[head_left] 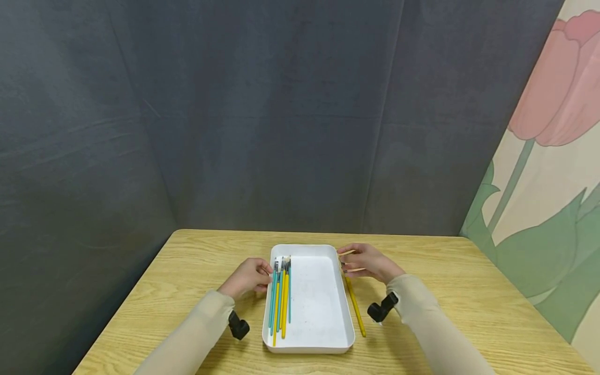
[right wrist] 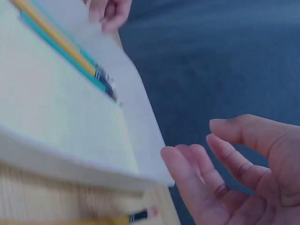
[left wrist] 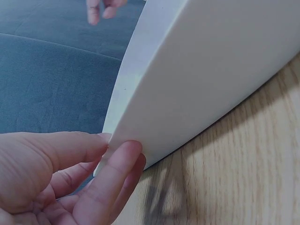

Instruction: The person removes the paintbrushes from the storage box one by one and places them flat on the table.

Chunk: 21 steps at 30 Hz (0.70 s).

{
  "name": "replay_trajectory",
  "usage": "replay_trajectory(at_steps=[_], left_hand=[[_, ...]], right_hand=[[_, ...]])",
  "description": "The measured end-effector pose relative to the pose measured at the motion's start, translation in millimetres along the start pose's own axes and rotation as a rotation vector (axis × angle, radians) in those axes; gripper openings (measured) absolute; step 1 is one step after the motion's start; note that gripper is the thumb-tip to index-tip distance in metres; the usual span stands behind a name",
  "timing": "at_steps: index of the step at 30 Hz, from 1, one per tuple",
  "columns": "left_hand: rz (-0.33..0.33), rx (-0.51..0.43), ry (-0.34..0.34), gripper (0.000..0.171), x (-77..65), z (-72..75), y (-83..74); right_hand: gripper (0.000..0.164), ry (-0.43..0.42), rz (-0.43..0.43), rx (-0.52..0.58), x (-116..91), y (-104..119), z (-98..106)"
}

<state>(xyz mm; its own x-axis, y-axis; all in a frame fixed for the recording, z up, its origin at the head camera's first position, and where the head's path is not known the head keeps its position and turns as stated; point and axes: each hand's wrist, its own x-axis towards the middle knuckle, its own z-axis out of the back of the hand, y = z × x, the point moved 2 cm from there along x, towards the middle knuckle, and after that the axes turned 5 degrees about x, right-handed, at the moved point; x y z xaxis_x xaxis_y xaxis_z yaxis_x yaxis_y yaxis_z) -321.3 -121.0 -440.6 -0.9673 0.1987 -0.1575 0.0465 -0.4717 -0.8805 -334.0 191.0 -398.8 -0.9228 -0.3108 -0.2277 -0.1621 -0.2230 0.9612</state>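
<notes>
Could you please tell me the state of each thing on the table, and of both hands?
White tray: right way up on the table, with brushes inside
Brushes in the tray: lying lengthwise along its left side, bristles toward the far end
Yellow brush outside: lying on the table beside the tray's right side
Left hand: pinching the tray's left rim
Right hand: fingers relaxed near the tray's far right corner, holding nothing

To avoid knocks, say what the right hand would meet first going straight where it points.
Probably the white tray's right rim, just ahead of the right hand; whether they touch is unclear.
</notes>
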Motion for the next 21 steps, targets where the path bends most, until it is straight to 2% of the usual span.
replay_trajectory(at_steps=[6, 11, 21], left_hand=[[0.003, -0.003, 0.002, 0.016, 0.2, 0.3, 0.6], [0.002, 0.001, -0.006, 0.017, 0.4, 1.4, 1.0], [0.004, 0.001, -0.003, 0.016, 0.9, 0.1, -0.5]], right_hand=[[0.036, 0.042, 0.031, -0.004, 0.6, 19.6, -26.9], [0.029, 0.037, 0.025, -0.013, 9.7, 30.0, -53.1], [0.026, 0.049, -0.006, -0.061, 32.2, 29.2, -89.7]])
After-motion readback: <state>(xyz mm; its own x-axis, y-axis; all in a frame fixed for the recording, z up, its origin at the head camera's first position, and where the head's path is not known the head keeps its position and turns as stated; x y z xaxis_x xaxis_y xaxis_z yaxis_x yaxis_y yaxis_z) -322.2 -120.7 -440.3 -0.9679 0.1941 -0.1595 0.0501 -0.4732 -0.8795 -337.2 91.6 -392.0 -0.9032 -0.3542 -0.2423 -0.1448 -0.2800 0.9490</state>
